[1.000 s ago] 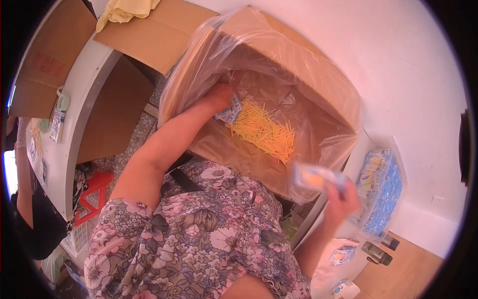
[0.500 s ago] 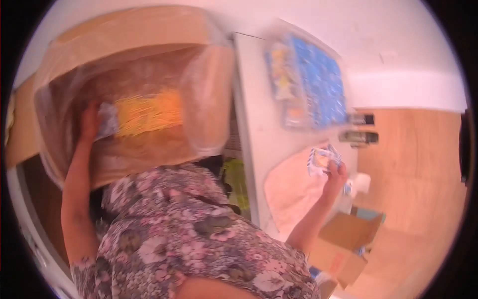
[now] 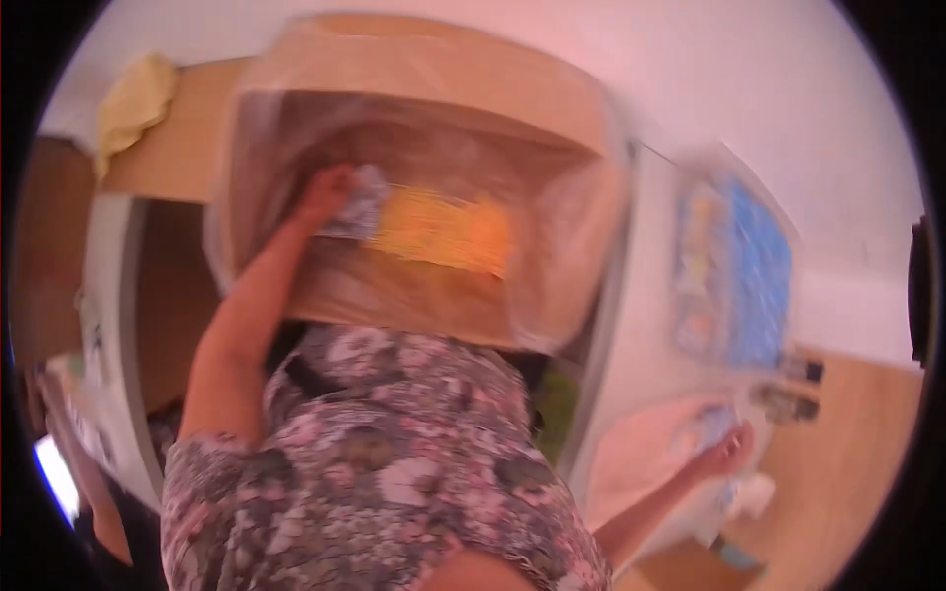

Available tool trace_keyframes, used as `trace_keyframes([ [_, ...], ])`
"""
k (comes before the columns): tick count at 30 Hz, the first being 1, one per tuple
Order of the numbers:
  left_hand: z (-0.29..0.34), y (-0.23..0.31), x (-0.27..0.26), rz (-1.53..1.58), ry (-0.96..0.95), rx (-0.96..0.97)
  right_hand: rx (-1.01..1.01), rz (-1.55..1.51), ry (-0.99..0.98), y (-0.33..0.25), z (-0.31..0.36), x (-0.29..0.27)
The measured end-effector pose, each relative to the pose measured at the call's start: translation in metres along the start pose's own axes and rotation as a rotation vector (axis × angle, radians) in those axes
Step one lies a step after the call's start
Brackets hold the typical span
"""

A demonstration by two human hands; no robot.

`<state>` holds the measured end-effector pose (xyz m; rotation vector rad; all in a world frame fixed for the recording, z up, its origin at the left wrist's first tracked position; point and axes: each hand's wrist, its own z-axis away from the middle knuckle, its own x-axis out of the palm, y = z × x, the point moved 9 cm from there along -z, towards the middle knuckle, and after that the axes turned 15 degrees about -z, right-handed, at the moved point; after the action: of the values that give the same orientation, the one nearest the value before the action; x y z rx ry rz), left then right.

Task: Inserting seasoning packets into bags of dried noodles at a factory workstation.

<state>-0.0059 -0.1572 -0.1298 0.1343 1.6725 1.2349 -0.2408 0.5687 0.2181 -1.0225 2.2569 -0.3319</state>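
Note:
A large cardboard box (image 3: 424, 59) lined with clear plastic stands before me. Inside it a row of yellow packets (image 3: 443, 231) lies side by side, with blurred grey-white packets (image 3: 365, 202) at its left end. My left hand (image 3: 330, 192) reaches into the box, its fingers curled against the grey-white packets. Out to the right, over a pink cloth (image 3: 631, 458) on the white table, my right hand (image 3: 731, 448) is closed at the edge of a small blue-white packet (image 3: 702, 428). Motion smears both hands, and the left fingertips are partly hidden.
A tray of blue packets (image 3: 757, 276) lies on the white table (image 3: 631, 295), beside a clear bag of mixed packets (image 3: 700, 266). Dark clamps (image 3: 788, 402) sit at the table edge. A yellow cloth (image 3: 138, 98) hangs far left. Another person's arm (image 3: 108, 522) shows at lower left.
My view has swung left, so the box and table appear farther right. My right hand has lowered the small packet toward the pink cloth. My left hand overlaps the grey-white packets more.

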Motion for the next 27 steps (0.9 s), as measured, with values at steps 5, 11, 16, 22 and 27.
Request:
trace_keyframes([
  [5, 0.009, 0.076, -0.001, 0.333, -0.136, -0.039, -0.412, -0.626, -0.356, -0.224, 0.041, 0.134],
  [11, 0.020, 0.130, -0.003, 0.497, -0.304, 0.062, -0.192, -0.535, -1.216, -0.365, 0.150, 0.370],
  [16, 0.017, 0.140, -0.009, 0.280, -0.242, 0.169, -0.202, -0.410, -1.441, -0.375, 0.173, 0.436],
  [22, 0.012, 0.150, -0.015, 0.456, -0.135, 0.187, -0.113, -0.561, -1.422, -0.379, 0.167, 0.452],
  [27, 0.007, 0.128, -0.020, 0.413, -0.175, 0.029, -0.125, -0.307, -1.673, -0.325, 0.201, 0.473],
])
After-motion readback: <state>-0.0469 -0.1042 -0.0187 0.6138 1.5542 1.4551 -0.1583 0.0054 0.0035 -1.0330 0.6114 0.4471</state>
